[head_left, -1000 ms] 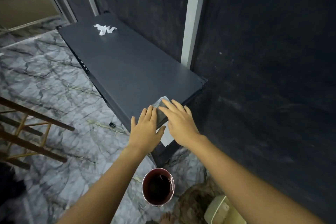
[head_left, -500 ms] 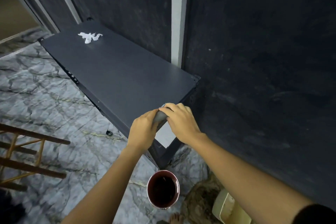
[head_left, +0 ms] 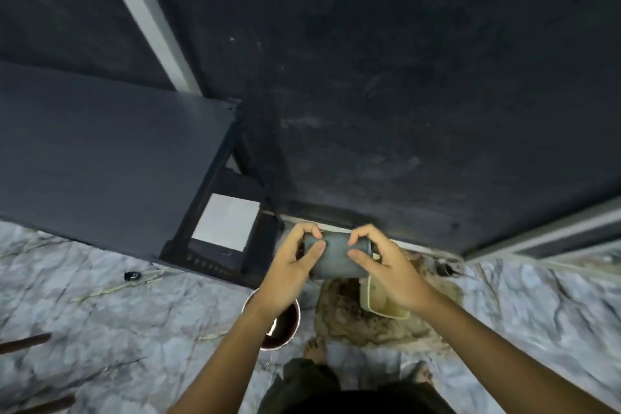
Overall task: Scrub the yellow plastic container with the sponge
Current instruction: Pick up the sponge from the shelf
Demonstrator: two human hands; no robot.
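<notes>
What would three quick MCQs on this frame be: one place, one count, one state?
1. The yellow container lies:
A on the dark shelf
B on the floor, below the right hand
C inside the bowl

2. Hands on the grey sponge:
A none
B one
C two

3. The sponge is:
A held above the floor
B lying on the shelf
C pressed into the container

Key: 1 B, it sits on the floor under the right hand. 2 C, the left hand and the right grip its ends. 3 A, it is held clear of the container.
</notes>
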